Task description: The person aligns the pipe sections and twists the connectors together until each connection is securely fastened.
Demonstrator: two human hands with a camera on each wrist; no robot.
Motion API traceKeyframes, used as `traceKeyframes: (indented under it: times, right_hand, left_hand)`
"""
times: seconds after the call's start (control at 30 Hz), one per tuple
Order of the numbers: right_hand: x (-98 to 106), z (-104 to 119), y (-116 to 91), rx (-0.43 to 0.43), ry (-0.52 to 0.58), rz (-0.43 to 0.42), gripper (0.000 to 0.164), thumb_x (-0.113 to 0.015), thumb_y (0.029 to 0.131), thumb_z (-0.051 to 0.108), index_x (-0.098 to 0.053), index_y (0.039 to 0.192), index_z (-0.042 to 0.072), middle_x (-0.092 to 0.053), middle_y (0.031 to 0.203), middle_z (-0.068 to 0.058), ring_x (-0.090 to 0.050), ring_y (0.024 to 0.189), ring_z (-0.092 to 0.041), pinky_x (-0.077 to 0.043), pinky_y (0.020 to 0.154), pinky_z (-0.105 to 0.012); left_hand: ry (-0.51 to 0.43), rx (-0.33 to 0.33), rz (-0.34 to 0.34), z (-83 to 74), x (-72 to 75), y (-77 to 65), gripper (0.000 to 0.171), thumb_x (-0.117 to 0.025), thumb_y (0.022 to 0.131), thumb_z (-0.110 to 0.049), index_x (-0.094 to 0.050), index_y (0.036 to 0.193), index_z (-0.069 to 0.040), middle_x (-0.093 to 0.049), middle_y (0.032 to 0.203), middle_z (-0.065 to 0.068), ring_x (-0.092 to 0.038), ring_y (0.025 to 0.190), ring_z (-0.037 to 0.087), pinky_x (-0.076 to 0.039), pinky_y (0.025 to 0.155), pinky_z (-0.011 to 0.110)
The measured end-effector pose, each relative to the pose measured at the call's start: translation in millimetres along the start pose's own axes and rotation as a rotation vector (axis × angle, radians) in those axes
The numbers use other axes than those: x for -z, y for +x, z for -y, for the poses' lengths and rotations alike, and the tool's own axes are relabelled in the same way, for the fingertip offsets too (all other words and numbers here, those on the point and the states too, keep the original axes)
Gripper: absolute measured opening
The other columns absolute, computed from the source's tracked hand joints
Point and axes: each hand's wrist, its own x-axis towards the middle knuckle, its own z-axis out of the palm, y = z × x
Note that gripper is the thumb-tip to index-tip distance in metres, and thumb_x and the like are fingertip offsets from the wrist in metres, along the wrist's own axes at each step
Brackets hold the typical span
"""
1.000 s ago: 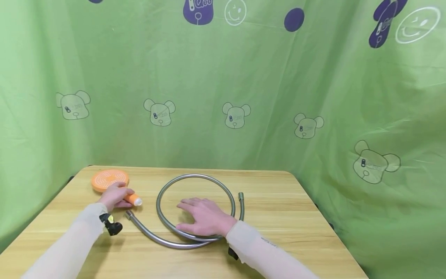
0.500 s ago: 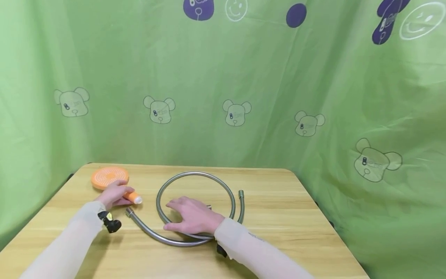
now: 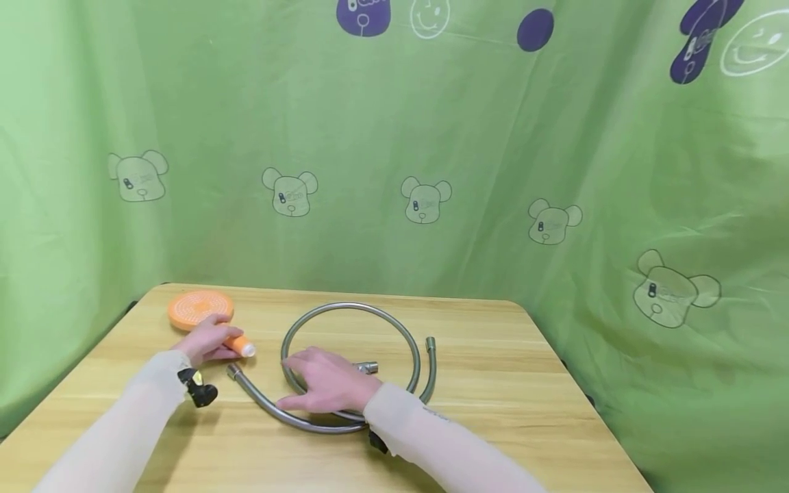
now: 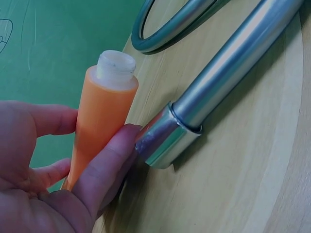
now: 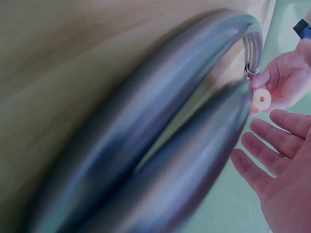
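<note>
My left hand grips the handle of an orange shower head, which lies at the table's back left. In the left wrist view the handle ends in a white threaded tip, with thumb and fingers on either side. A silver shower hose lies coiled mid-table; one metal end nut sits right beside the left fingers. Over the front left of the coil is my right hand, its fingers spread and holding nothing. A small metal fitting inside the loop is partly hidden behind it.
The hose's other end points toward the back, right of the loop. All of this lies on a wooden table. A green printed curtain hangs behind it and along the sides.
My right hand has moved left across the coil, and the metal fitting inside the loop has come into view behind it. The left hand keeps its grip on the shower head.
</note>
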Motion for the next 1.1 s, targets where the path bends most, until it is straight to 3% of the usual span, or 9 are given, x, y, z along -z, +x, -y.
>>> traceKeyframes:
  times: [0.53,0.8,1.1]
  right_hand:
    - [-5.8,21.6,19.2,0.036,0.023,0.071,0.081,-0.056,0.091,0.069,-0.046,0.151,0.015,-0.051,0.151,-0.002,-0.05,0.136,-0.014,-0.041,0.114,-0.025]
    - [-11.4,26.4,29.9,0.034,0.021,0.121,0.083,-0.058,0.09,0.069,-0.044,0.151,0.015,-0.048,0.153,0.0,-0.047,0.138,-0.012,-0.039,0.114,-0.023]
    - [-18.1,35.5,38.9,-0.035,0.04,0.196,0.093,-0.063,0.085,0.07,-0.04,0.154,0.013,-0.04,0.159,-0.004,-0.044,0.142,-0.014,-0.039,0.115,-0.025]
  left_hand:
    - [0.025,0.011,0.011,-1.3,2.7,-0.1,0.081,-0.054,0.099,-0.009,0.001,0.156,0.009,-0.04,0.134,0.038,-0.067,0.084,0.019,-0.063,0.078,0.031]
    - [0.011,0.011,0.009,-3.5,3.2,-2.3,0.079,-0.054,0.099,-0.009,-0.002,0.156,0.008,-0.041,0.131,0.036,-0.066,0.085,0.02,-0.063,0.077,0.031]
    - [-0.012,0.009,0.012,0.0,4.7,0.0,0.08,-0.054,0.099,-0.008,0.0,0.157,0.006,-0.044,0.126,0.032,-0.067,0.081,0.019,-0.063,0.076,0.031]
